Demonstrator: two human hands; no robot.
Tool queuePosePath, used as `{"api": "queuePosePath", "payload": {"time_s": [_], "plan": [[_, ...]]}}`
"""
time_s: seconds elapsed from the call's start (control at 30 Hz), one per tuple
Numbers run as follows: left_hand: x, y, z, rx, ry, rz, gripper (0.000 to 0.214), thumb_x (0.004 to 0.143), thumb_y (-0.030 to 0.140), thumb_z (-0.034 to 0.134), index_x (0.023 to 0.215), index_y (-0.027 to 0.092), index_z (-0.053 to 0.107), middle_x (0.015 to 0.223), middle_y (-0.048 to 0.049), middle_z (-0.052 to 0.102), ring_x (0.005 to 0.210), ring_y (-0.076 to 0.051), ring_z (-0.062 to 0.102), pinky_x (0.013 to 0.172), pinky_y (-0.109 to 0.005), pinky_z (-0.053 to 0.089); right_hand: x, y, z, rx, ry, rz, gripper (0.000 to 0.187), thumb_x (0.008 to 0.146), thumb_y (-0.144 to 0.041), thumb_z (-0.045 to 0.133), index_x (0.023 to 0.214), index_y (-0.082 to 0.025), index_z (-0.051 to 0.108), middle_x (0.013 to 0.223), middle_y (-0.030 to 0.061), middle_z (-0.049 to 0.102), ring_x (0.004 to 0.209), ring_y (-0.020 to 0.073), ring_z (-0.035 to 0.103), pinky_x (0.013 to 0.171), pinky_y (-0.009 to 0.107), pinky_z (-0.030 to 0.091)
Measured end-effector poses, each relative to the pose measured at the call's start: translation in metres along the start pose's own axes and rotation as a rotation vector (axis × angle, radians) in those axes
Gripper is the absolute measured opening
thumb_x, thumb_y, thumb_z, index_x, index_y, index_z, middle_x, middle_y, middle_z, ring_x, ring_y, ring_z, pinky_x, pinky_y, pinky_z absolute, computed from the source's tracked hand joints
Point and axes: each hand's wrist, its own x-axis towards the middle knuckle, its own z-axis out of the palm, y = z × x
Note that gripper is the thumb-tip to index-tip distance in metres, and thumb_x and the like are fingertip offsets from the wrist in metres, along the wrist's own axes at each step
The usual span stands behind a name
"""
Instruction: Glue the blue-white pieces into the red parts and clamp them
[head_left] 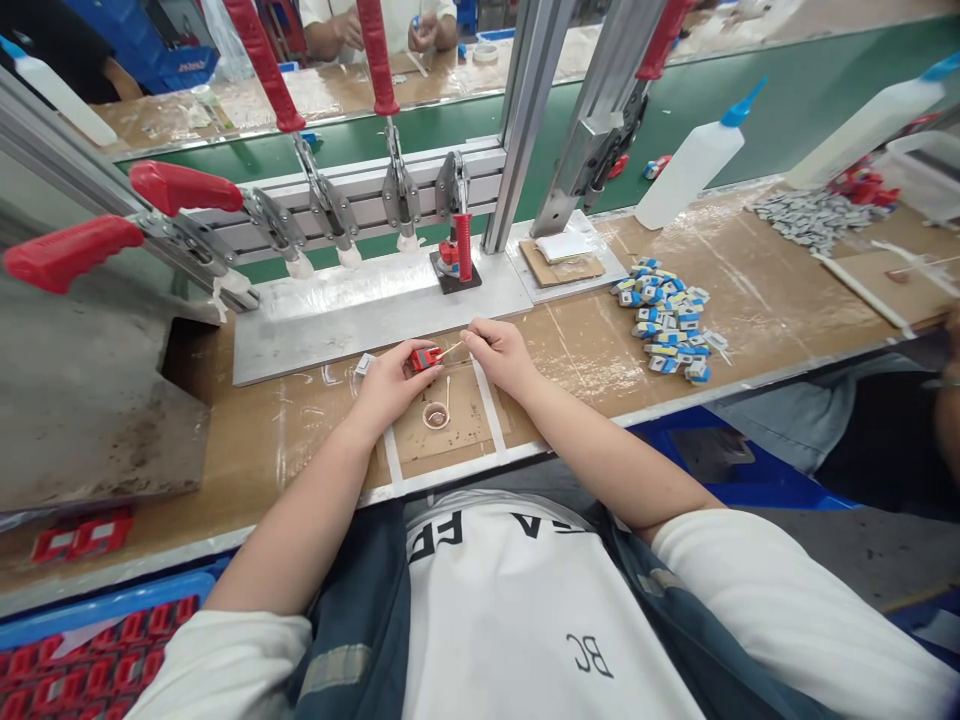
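Observation:
My left hand (395,386) is closed around a small red plastic part (426,358) with a dark middle, held just above the bench. Between the fingertips of my right hand (499,352) is a thin wooden stick (451,349), its far end touching or nearly touching the red part. Below both hands sits a small round cup (435,416) with brownish liquid in it. A cotton swab (448,392) lies by the cup's rim. Beside my left fingers rests a small grey-white piece (364,364).
Red-handled toggle clamps (322,190) stand behind a metal plate (360,315). To the right lie a pile of blue-and-white parts (667,318), a squeeze bottle (691,172) and a heap of grey pieces (814,215). A blue crate (206,583) of red parts is at lower left. Other people sit nearby.

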Motion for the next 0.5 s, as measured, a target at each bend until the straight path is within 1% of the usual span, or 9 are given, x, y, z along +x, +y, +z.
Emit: {"api": "queuePosePath", "payload": {"time_s": [0.1, 0.27, 0.43, 0.5], "plan": [[0.0001, 0.0006, -0.0001, 0.034, -0.002, 0.022, 0.04, 0.087, 0.043, 0.079, 0.123, 0.024, 0.074, 0.111, -0.003, 0.081, 0.095, -0.024, 0.074, 0.091, -0.037, 0.055, 0.0002, -0.004, 0.0003, 0.049, -0.029, -0.017, 0.043, 0.096, -0.048, 0.053, 0.064, -0.024, 0.036, 0.061, -0.004, 0.036, 0.062, 0.013, 0.036, 0.063, 0.03, 0.031], [0.0003, -0.0008, -0.0002, 0.084, -0.015, 0.049, 0.04, 0.089, 0.042, 0.078, 0.125, 0.026, 0.074, 0.114, -0.0036, 0.08, 0.095, -0.024, 0.073, 0.093, -0.039, 0.055, 0.0004, -0.007, 0.0004, 0.082, 0.011, -0.014, 0.043, 0.098, -0.05, 0.052, 0.065, -0.024, 0.039, 0.063, -0.004, 0.038, 0.063, 0.0131, 0.037, 0.065, 0.03, 0.033], [0.0005, -0.0024, 0.0001, 0.03, -0.012, 0.049, 0.04, 0.089, 0.041, 0.078, 0.126, 0.026, 0.073, 0.115, -0.0041, 0.08, 0.096, -0.024, 0.073, 0.093, -0.038, 0.056, 0.0005, -0.0031, 0.0007, 0.063, -0.022, -0.011, 0.044, 0.095, -0.047, 0.053, 0.063, -0.024, 0.036, 0.061, -0.0042, 0.036, 0.062, 0.0126, 0.034, 0.063, 0.03, 0.031], [0.0002, -0.0021, 0.0004, 0.002, -0.005, 0.043, 0.04, 0.089, 0.042, 0.077, 0.126, 0.025, 0.073, 0.115, -0.0042, 0.08, 0.095, -0.023, 0.073, 0.092, -0.038, 0.056, 0.0011, -0.0007, 0.0, 0.033, 0.008, -0.008, 0.043, 0.094, -0.046, 0.055, 0.062, -0.024, 0.035, 0.061, -0.0044, 0.034, 0.062, 0.0124, 0.033, 0.062, 0.03, 0.029]]}}
